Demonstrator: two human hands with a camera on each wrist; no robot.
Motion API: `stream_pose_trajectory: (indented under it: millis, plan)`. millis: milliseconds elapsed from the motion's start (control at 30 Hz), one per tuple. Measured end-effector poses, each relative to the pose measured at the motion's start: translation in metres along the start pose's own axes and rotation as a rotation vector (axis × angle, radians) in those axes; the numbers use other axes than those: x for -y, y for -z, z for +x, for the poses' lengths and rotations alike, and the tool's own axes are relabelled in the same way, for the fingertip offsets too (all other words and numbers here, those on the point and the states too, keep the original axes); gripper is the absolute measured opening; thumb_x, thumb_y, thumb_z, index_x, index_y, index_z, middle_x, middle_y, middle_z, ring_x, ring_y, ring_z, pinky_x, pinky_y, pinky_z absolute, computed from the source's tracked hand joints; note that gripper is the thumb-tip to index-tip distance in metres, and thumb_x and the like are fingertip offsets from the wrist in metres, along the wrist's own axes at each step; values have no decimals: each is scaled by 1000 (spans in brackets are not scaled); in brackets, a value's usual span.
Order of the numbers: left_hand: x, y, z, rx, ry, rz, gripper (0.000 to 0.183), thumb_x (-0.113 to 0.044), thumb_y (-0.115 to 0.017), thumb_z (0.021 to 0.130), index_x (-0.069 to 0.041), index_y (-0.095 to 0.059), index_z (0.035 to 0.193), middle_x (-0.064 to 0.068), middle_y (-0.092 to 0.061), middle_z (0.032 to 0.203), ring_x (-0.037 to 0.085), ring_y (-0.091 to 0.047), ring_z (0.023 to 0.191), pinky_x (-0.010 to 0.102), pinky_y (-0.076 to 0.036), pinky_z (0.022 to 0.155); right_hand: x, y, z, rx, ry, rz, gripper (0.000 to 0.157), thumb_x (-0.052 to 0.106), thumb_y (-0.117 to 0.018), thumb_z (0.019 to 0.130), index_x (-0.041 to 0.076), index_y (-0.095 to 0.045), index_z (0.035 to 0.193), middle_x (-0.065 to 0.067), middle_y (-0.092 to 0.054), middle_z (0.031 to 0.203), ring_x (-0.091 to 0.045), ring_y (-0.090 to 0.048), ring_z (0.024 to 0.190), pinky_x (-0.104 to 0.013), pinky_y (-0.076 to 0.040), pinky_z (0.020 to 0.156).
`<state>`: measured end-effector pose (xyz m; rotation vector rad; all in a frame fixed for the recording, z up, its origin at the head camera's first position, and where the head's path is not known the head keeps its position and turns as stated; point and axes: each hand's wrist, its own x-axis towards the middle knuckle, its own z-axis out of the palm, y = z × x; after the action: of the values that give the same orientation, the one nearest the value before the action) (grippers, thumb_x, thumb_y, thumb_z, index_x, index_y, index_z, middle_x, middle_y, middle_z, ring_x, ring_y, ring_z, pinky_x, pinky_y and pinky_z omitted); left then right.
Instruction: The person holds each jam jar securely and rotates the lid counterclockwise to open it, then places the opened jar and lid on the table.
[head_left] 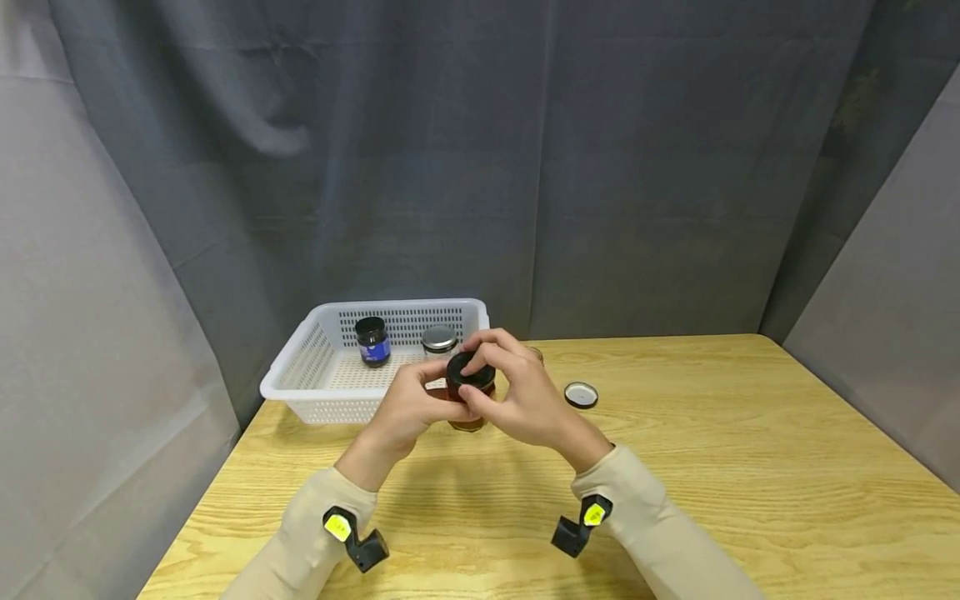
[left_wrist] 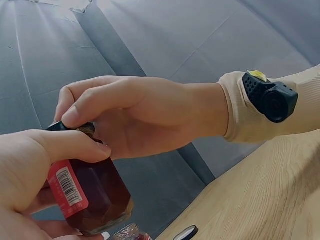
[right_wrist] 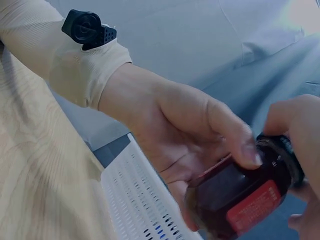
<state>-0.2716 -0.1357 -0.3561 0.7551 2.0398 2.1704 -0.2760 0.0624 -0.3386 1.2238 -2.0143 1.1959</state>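
My left hand (head_left: 405,408) grips the body of a faceted glass jar (left_wrist: 100,192) with dark reddish-brown contents and a red barcode label. Thumb and fingers of my right hand (head_left: 517,392) pinch its black lid (head_left: 471,369), which sits on the jar's mouth. In the head view the jar is upright in front of the basket's right end, partly hidden by both hands. The right wrist view shows my left thumb pressed along the glass, with the red label (right_wrist: 254,207) beneath it.
A white perforated basket (head_left: 322,410) on the left of the wooden table holds a dark jar with a blue label (head_left: 372,343) and a silver-lidded jar (head_left: 439,338). A loose lid (head_left: 581,395) lies right of the hands. An open glass jar (left_wrist: 131,233) stands behind my right hand.
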Motion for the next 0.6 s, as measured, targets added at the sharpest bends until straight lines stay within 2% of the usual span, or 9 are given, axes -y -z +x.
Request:
stream_pose_trajectory:
  millis: [167, 600]
  plan:
    - [-1, -1, -1, -2, 19, 9, 46, 5, -84, 79, 6, -70, 123, 19, -72, 112, 31, -73, 89, 41, -61, 77, -1, -1, -1, 4, 5, -7, 11, 8, -71, 89, 11, -68, 99, -7, -62, 125, -23, -60, 113, -44, -51, 93]
    - [0, 1, 0, -8, 14, 21, 51, 3, -86, 79, 3, -70, 127, 19, -70, 120, 33, -73, 92, 41, -60, 79, -3, 3, 0, 32, 37, 6, 11, 7, -67, 90, 12, -71, 99, -4, -67, 125, -20, -64, 113, -39, -54, 92]
